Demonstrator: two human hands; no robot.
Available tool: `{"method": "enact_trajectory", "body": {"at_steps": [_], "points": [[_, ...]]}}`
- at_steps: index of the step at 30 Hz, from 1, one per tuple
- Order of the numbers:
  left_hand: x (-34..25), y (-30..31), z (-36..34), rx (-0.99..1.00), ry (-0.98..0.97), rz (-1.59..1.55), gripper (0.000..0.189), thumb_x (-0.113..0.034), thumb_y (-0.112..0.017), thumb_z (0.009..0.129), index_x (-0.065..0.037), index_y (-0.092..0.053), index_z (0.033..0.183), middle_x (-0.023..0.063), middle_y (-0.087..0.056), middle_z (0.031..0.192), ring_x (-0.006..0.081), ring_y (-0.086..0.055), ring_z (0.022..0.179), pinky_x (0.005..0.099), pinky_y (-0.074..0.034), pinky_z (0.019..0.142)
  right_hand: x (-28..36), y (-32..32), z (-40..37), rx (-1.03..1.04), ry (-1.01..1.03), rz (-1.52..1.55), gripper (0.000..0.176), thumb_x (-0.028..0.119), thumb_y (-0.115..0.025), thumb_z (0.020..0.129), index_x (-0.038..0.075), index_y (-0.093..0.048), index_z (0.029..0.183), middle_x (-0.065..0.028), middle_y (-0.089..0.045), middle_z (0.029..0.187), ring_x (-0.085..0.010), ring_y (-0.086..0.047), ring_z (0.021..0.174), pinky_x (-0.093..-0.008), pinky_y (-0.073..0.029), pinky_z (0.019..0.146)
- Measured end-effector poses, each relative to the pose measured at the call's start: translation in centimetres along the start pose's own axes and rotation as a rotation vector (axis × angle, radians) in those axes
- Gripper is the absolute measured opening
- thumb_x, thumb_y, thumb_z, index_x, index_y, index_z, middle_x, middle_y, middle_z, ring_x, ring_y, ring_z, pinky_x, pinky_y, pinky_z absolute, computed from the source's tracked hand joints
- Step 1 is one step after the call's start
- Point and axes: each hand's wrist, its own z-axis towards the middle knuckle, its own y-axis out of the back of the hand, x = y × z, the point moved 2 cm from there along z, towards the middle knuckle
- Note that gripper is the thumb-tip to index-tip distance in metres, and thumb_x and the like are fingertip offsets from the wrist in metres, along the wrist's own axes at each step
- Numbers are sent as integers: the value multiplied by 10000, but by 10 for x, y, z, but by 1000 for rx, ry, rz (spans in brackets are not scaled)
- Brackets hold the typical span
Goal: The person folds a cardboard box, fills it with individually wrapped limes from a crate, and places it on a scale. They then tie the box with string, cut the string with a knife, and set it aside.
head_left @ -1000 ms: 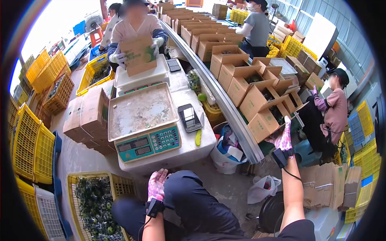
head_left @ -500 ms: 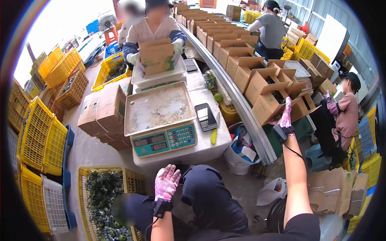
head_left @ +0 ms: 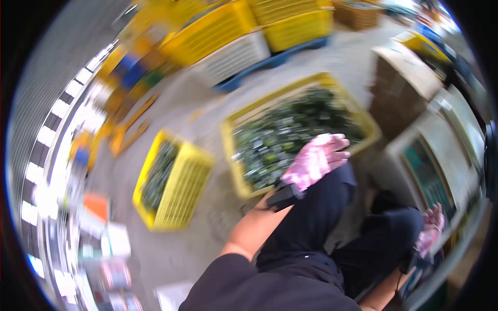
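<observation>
My left hand (head_left: 317,161), in a pink-and-white blotched glove, is above my knee beside the near side of a large yellow crate (head_left: 239,181). Its fingers are stretched out and hold nothing. Shiny dark green items (head_left: 280,137) fill that crate, with some rounder, brighter green ones among them; blur hides their exact kind. At the right, my right hand (head_left: 430,230), gloved alike, is raised with extended fingers and nothing visible in it. It is nearest to the scale (head_left: 426,171) with the teal panel.
A smaller yellow crate (head_left: 189,189) with similar green contents sits tilted in view on the grey floor. Behind are stacked yellow crates (head_left: 212,31) and a white crate (head_left: 236,57) on a blue pallet (head_left: 272,62). Cartons (head_left: 397,88) stand at right; a yellow pallet jack (head_left: 129,129) at left.
My view has swung left and down, from the scale and carton row to the floor crates. My right hand has left the open carton. The left hand now appears beside the large crate.
</observation>
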Motion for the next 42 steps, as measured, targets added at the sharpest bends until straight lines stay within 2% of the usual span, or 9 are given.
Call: {"method": "enact_trajectory", "body": {"at_steps": [5, 6, 9, 11, 12, 19, 25, 30, 42], "points": [[-32, 87, -100, -451, -272, 59, 285, -333, -507, 946, -86, -592, 1060, 51, -652, 1061, 206, -639, 909, 349, -512, 846, 6, -99, 7, 229, -31, -131, 518, 324, -317, 1000, 34, -359, 1427, -181, -344, 1479, -309, -339, 1362, -430, -282, 1113], [-28, 115, -106, -505, -304, 33, 296, -348, -514, 938, -91, -590, 1061, 45, -651, 1058, 201, -636, 898, 346, -509, 833, -25, -73, 48, 652, 259, -181, 557, 402, -352, 998, 51, -346, 1430, -192, -335, 1480, -327, -322, 1370, -452, -268, 1122], [0, 139, -157, -760, -341, 118, 297, -355, -519, 923, -92, -611, 1028, 32, -647, 1003, 170, -615, 878, 308, -472, 821, 3, -136, 17, 1541, -62, 279, 599, 397, -327, 998, -11, -306, 1437, -176, -268, 1518, -330, -244, 1407, -440, -171, 1163], [20, 150, -177, -788, -335, 340, 297, -333, -511, 935, -74, -623, 1028, 44, -645, 1011, 175, -608, 920, 311, -461, 840, -27, -116, 43, 432, -304, -25, 607, 421, -336, 996, -18, -326, 1415, -182, -272, 1515, -340, -256, 1403, -431, -189, 1162], [32, 158, -180, -713, -382, 509, 308, -320, -504, 945, -57, -628, 1047, 51, -644, 1025, 186, -605, 957, 321, -458, 862, -44, -109, 53, 836, 232, -262, 584, 407, -334, 1001, -10, -343, 1409, -178, -310, 1499, -332, -302, 1383, -436, -213, 1155], [33, 150, -175, -852, -589, 1129, 272, -241, -514, 955, -14, -617, 1065, 163, -657, 988, 292, -627, 926, 361, -484, 826, -51, -136, 42, 651, 64, -407, 602, 388, -419, 941, 3, -373, 1401, -229, -389, 1429, -355, -368, 1334, -457, -280, 1119], [25, 170, -169, -698, -452, 816, 267, -174, -552, 956, -26, -596, 1174, 106, -644, 1089, 195, -617, 1017, 299, -483, 880, -29, -105, 14, 324, -74, -217, 521, 306, -391, 998, -21, -343, 1401, -189, -373, 1452, -323, -359, 1350, -427, -326, 1097], [-12, 144, -133, -613, -242, 669, 350, -206, -533, 971, -32, -526, 1274, 95, -630, 1117, 143, -620, 831, 282, -513, 798, -15, -81, -23, -62, -130, -24, 412, 257, -546, 947, -24, -535, 1248, -123, -621, 1063, -179, -596, 879, -277, -505, 758], [-22, 73, 47, -166, 22, 1003, 512, -335, -407, 974, -36, -395, 1389, 125, -468, 1368, 227, -510, 1130, 341, -390, 1002, -17, -75, -96, -234, -157, 510, 270, 189, -555, 932, -25, -579, 1095, -57, -586, 872, -132, -538, 716, -246, -465, 608]]}}
